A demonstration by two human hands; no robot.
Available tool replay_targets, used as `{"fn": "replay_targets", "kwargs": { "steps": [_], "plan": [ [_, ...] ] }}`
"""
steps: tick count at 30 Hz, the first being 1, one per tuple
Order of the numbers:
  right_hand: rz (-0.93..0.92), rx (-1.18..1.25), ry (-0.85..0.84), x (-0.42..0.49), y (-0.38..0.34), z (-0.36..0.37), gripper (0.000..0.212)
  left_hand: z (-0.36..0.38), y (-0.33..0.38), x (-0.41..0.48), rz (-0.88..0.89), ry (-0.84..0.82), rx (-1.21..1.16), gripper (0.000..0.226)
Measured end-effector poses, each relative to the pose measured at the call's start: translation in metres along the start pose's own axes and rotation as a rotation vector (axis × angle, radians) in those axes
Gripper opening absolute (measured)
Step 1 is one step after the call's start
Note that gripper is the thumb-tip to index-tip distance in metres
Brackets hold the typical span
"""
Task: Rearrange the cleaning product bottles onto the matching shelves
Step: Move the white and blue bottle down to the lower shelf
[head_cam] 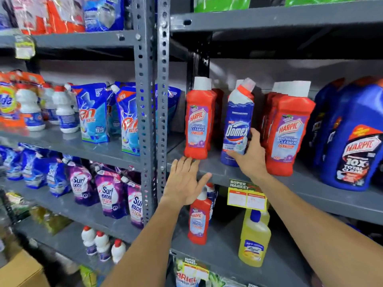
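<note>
A blue and white Domex bottle (238, 123) with a red angled cap stands on the middle grey shelf (310, 183), between red Harpic bathroom cleaner bottles (198, 121). My right hand (249, 156) is wrapped around the Domex bottle's lower right side. My left hand (184, 181) is spread flat with fingers apart just below the left Harpic bottle's base, at the shelf's front edge, holding nothing. More red Harpic bottles (288, 133) stand to the right of the Domex. One shelf down stand another red Harpic bottle (199, 222) and a yellow Lizol bottle (255, 241).
Large blue Harpic jugs (352, 141) fill the right end of the middle shelf. A perforated metal upright (151, 100) divides this rack from the left rack, which holds detergent pouches (93, 114) and small white bottles (66, 112). A yellow price tag (246, 197) hangs from the shelf edge. A cardboard box (18, 272) sits at bottom left.
</note>
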State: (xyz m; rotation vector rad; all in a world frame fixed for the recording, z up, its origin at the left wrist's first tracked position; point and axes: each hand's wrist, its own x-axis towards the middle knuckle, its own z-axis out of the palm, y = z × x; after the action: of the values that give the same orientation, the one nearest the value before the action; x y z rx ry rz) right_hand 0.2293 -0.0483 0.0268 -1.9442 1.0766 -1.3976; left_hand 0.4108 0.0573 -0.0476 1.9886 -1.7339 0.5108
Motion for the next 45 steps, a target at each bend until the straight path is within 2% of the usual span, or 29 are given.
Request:
{"fn": "replay_targets", "kwargs": {
  "steps": [9, 15, 17, 20, 25, 30, 32, 35, 42, 45],
  "plan": [
    [-0.109, 0.178, 0.023, -0.037, -0.012, -0.02, 0.09, -0.005, 0.002, -0.002, -0.018, -0.021, -0.03, 0.072],
    [-0.21, 0.214, 0.03, -0.092, -0.015, -0.027, 0.092, 0.018, 0.006, -0.054, -0.048, 0.12, -0.082, 0.071],
    [-0.201, 0.239, -0.018, -0.119, -0.006, -0.022, 0.09, 0.032, 0.006, -0.076, -0.071, 0.113, -0.104, 0.072],
    [-0.17, 0.273, -0.15, -0.157, 0.021, -0.009, 0.083, 0.055, 0.005, -0.108, -0.111, 0.009, -0.171, 0.076],
    [-0.054, 0.148, -0.322, -0.212, 0.084, 0.016, 0.08, 0.105, -0.005, -0.148, -0.151, -0.193, -0.158, 0.076],
    [0.113, 0.052, -0.401, -0.238, 0.146, 0.039, 0.077, 0.157, -0.018, -0.179, -0.17, -0.402, -0.131, 0.073],
    [0.168, 0.016, -0.404, -0.239, 0.167, 0.048, 0.071, 0.174, -0.023, -0.182, -0.173, -0.459, -0.133, 0.074],
    [0.237, -0.015, -0.367, -0.233, 0.196, 0.063, 0.075, 0.196, -0.033, -0.178, -0.181, -0.512, -0.13, 0.074],
    [0.335, -0.073, -0.219, -0.21, 0.241, 0.096, 0.083, 0.239, -0.055, -0.168, -0.184, -0.693, -0.109, 0.077],
    [0.367, -0.084, -0.137, -0.202, 0.248, 0.109, 0.082, 0.252, -0.06, -0.17, -0.18, -0.713, -0.1, 0.077]
  ]
}}
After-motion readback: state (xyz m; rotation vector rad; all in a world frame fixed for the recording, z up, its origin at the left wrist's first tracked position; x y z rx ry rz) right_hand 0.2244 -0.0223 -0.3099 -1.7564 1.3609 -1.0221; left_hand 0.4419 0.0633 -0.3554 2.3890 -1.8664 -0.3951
